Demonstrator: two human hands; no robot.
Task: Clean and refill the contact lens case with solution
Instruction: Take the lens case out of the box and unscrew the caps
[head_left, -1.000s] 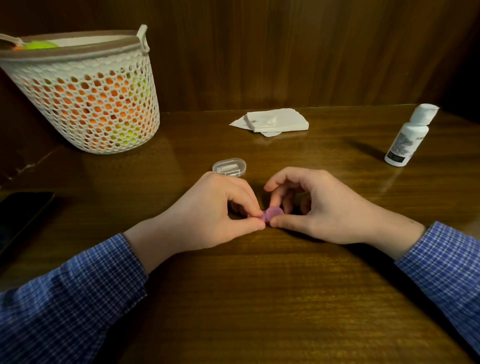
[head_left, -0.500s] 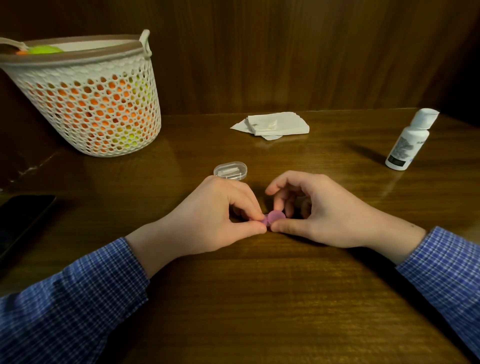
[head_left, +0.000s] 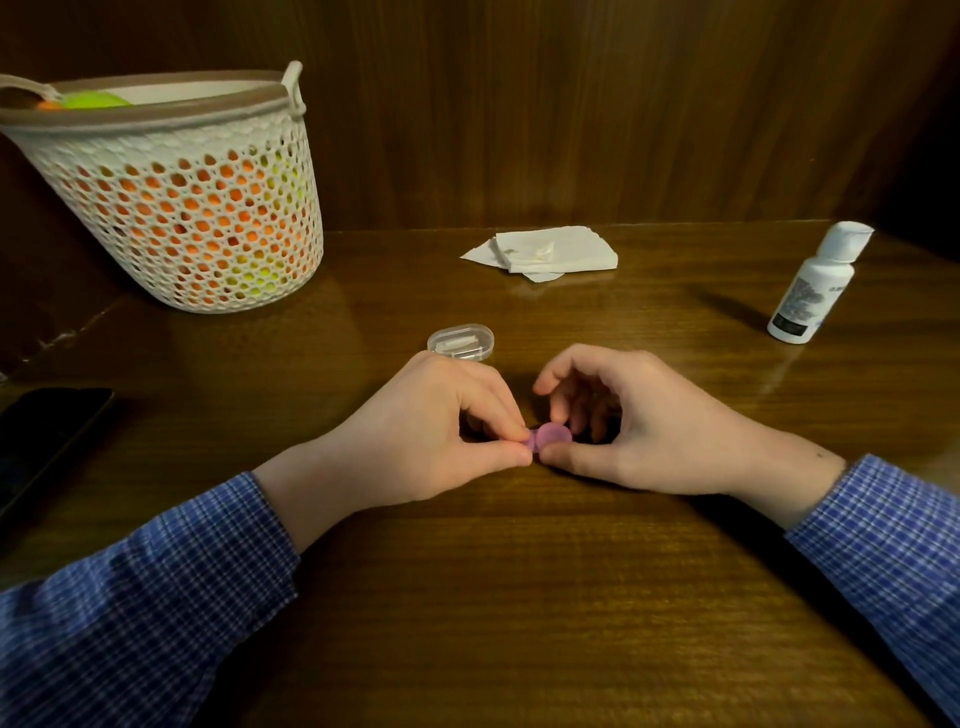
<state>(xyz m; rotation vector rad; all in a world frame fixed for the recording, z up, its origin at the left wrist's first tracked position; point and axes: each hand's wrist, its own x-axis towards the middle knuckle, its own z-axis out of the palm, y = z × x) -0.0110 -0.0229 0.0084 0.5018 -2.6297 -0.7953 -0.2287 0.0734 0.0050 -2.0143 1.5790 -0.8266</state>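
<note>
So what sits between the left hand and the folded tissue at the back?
In the head view, only the small clear plastic box lies between the left hand and the folded tissue; otherwise bare table.

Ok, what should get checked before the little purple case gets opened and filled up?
1. Both hands on the case: ok. The left hand and right hand pinch the purple contact lens case low over the table.
2. Case cap off: cannot tell; fingers hide most of it.
3. Solution bottle standing upright: ok, at the far right.
4. Bottle cap open: not ok, it looks closed.
5. Tissues ready for wiping: ok, at the back of the table.
6. Clear plastic box out of the way: ok, just behind the left hand.
</note>
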